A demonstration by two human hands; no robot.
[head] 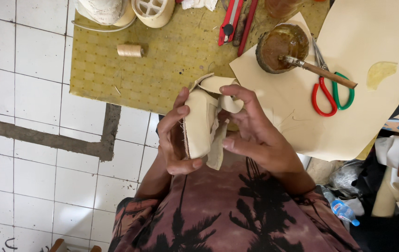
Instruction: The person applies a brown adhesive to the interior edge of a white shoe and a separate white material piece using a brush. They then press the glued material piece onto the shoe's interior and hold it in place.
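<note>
One spool of tan thread (130, 50) lies on the yellow mat (162, 70). Left hand (175, 135) cups one cream shoe upper (201, 122), fingers curled round its side, held above the table edge near the chest. Right hand (255, 130) pinches its loose flap. One red utility knife (229, 21). One glue pot (281, 46) with one brush (323, 72). Two scissors (332, 95), red-handled and green-handled, on cream sheet (372, 42).

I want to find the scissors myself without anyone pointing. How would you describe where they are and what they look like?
Start at the yellow-green dotted table, then move to the big cream sheet lying over its right side. The scissors lie on that sheet, just right of the round pot of brown glue and under its brush. One handle loop is red, the other green, unlike the straight red cutter.
</note>
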